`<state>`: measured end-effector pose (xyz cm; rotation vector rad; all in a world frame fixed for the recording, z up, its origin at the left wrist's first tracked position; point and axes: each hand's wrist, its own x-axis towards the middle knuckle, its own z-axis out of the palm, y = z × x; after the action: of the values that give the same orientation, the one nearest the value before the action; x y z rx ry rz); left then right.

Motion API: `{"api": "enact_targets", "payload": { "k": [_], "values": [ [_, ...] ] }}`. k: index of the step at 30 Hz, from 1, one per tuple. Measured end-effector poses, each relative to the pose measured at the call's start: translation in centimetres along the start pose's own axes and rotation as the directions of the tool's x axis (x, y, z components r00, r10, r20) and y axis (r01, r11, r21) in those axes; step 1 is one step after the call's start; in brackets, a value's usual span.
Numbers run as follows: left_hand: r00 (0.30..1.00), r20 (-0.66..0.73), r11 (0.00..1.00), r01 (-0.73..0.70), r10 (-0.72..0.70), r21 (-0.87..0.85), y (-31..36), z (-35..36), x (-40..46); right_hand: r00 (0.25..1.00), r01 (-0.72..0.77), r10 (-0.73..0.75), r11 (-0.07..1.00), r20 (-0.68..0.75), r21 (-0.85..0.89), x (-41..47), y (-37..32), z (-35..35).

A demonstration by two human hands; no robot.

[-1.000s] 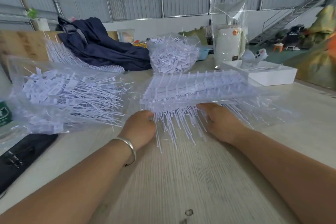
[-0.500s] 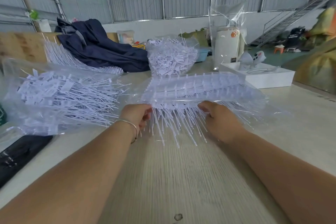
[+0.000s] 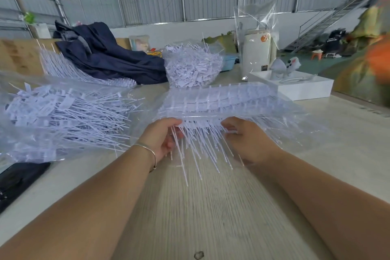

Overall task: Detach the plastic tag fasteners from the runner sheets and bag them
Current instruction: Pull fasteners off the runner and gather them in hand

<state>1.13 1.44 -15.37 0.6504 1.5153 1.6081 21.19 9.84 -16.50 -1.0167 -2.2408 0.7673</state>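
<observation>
Plastic fasteners coming off the runner sheets, both hands in the bundle

Plastic is what I am handling here: a stack of runner sheets (image 3: 217,99) is being held just above the pale surface (image 3: 211,217), with the long thin tails of the tag fasteners (image 3: 198,150) hanging toward me. The stack appears to be sitting in or on a clear bag (image 3: 295,116), though I cannot tell which.

I am judging the step as pulling the fasteners free of the runners. To do it well, I am wanting a firm hold close to the runner bar, a short twist or tug instead of a long pull, and the tails kept parallel so they are not tangling before bagging.

My left hand (image 3: 162,137) is curling round the near left edge of the bundle, thumb on top, fingers underneath among the tails. My right hand (image 3: 247,139) is gripping the near right part, its fingers bent and pinching into the tails. The two hands are sitting a little apart, both clamped on the same bundle.

Off to the left, a filled bag (image 3: 63,116) of loose fasteners is lying on the surface, and another heap (image 3: 194,67) is resting farther back.
</observation>
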Motion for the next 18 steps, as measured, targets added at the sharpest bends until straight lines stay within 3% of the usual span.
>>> {"api": "enact_targets", "payload": {
  "k": [2,5,8,11,13,18],
  "values": [
    [0.999,0.036,1.000,-0.003,0.002,0.029,0.1,-0.1,-0.4,1.000,0.017,-0.017,1.000,0.019,-0.008,-0.1,-0.1,0.2],
    [0.995,0.095,0.982,0.026,-0.008,-0.189,0.6,-0.3,-1.0,0.997,0.047,-0.042,0.996,0.066,-0.076,-0.3,-0.4,0.2],
    [0.998,0.055,0.934,-0.006,0.027,-0.358,0.6,-0.6,-1.1,0.992,0.118,-0.108,0.981,0.071,-0.157,-0.4,-0.6,0.2],
    [0.995,-0.007,0.973,-0.097,0.097,-0.209,-0.1,-0.4,-0.9,0.990,0.131,-0.120,0.976,0.071,-0.175,-0.3,-0.7,0.2],
    [0.991,0.023,0.987,-0.130,0.133,-0.092,-0.7,0.1,-0.7,0.989,0.125,-0.107,0.975,0.107,-0.182,-0.2,-0.5,0.3],
    [0.987,0.002,0.976,-0.159,0.161,-0.146,-0.9,1.7,-0.7,0.988,0.128,-0.117,0.986,0.103,-0.110,-0.3,-0.5,0.3]
  ]
}}
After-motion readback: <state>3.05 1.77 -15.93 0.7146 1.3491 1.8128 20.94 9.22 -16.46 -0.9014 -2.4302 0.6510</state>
